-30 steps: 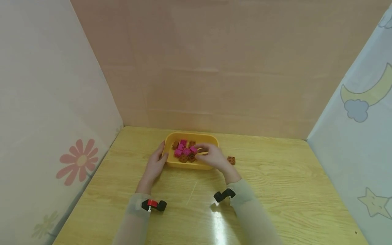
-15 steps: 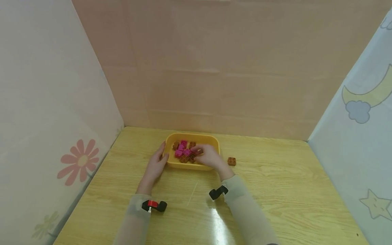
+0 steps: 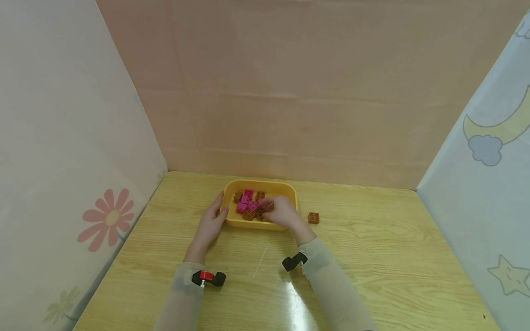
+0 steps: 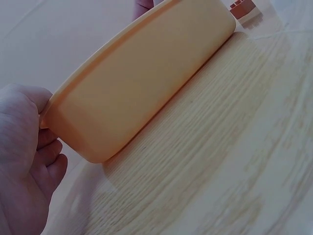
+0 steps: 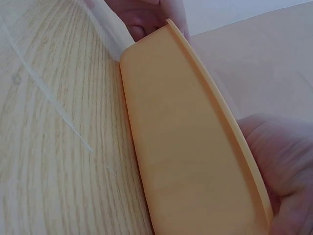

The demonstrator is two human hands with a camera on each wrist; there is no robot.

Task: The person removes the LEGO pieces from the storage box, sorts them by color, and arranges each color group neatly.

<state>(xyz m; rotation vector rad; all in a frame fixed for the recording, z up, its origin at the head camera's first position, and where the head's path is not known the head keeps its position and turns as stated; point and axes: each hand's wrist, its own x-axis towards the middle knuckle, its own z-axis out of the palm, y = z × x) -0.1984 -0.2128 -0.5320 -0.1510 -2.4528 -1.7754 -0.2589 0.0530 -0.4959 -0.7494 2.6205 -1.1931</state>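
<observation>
A yellow plastic bin (image 3: 285, 185) stands on the table, holding several pink toy bricks (image 3: 242, 207) and brown toy bricks (image 3: 249, 214). My left hand (image 3: 210, 223) grips its left end; in the left wrist view the thumb lies over the rim with the fingers curled beneath it. My right hand (image 3: 284, 214) reaches over the front rim, fingers bent down among the bricks at the right of the pile. Whether it pinches a brick I cannot tell; in the right wrist view the bin's wall (image 5: 181, 137) hides its fingertips.
A single brown toy brick (image 3: 313, 218) lies on the wooden table (image 3: 372, 248) just right of the bin. A peach-coloured backdrop (image 3: 265, 115) rises behind the table. Patterned cloth walls (image 3: 476, 207) close off both sides.
My right hand has moved slightly left and deeper into the bin, covering a pink brick that showed at its fingertips. The left hand keeps its hold on the bin.
</observation>
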